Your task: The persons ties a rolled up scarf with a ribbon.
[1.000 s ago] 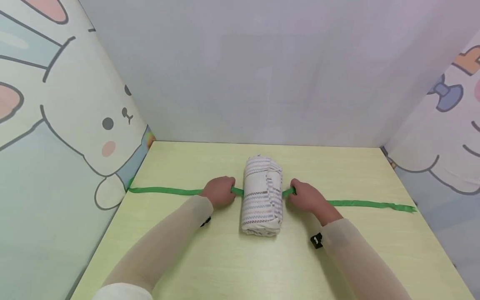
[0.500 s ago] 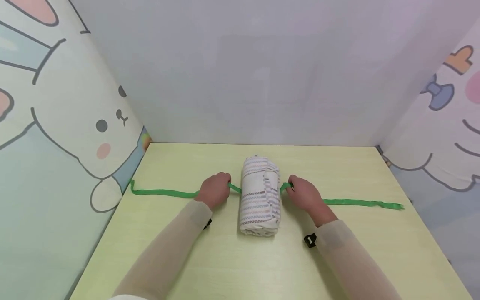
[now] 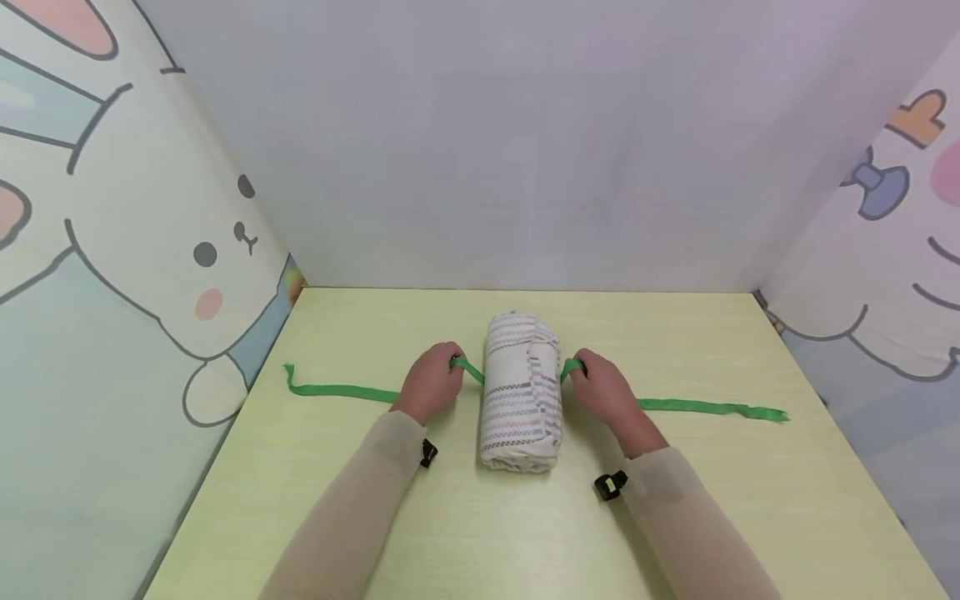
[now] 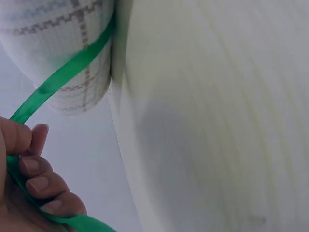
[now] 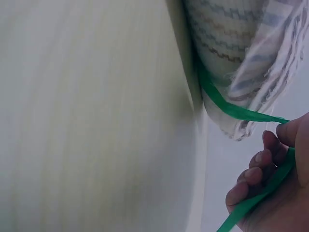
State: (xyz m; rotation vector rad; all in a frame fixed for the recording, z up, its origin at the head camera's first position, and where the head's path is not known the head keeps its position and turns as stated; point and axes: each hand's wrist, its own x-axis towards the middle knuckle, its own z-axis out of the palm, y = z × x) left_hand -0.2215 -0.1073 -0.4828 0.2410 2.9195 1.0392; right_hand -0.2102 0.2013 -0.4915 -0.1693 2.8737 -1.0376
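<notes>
Both hands work at the rolled towel (image 3: 522, 392), which lies mid-table (image 3: 480, 533). I see my left hand (image 3: 430, 385) just left of the roll, fingers curled round the green ribbon (image 3: 337, 391); my right hand (image 3: 604, 392) just right of it pinches the same ribbon, which passes under the towel.

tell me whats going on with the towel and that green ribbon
A person has a rolled striped towel lying on a pale green table, with a green ribbon running under it. The left hand and right hand each grip the ribbon close beside the roll, lifting it up against the sides. The loose ends trail out across the table.
</notes>
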